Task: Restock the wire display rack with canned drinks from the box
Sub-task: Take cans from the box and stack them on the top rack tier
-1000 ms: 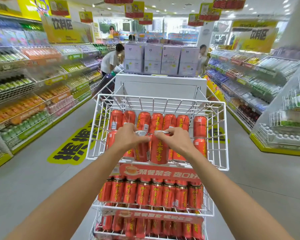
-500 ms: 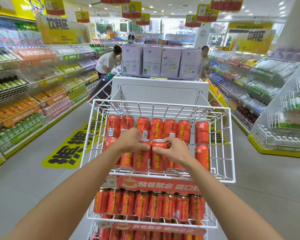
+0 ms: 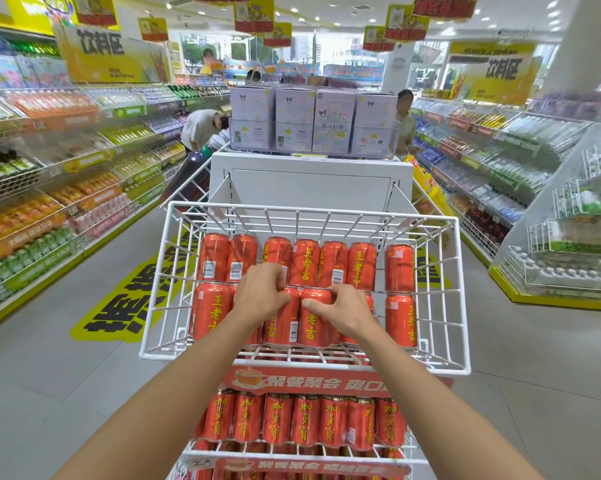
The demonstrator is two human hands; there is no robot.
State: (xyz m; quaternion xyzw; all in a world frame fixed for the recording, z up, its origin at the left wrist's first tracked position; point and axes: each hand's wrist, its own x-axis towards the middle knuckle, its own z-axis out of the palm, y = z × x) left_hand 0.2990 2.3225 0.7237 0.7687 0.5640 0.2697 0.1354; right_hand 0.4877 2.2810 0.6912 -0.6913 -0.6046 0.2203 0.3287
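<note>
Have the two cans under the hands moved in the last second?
Yes. The two cans went down, relative to the wire basket, and now stand level with its front row.

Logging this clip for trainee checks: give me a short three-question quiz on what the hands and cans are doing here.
1. True or false: the left hand and right hand each grip the top of a can.
2. The gripped cans stand in the basket's: A) back row B) front row C) right-hand corner.
3. What sits atop the white stand behind the basket?
Key: 1 true; 2 B; 3 purple boxes.
</note>
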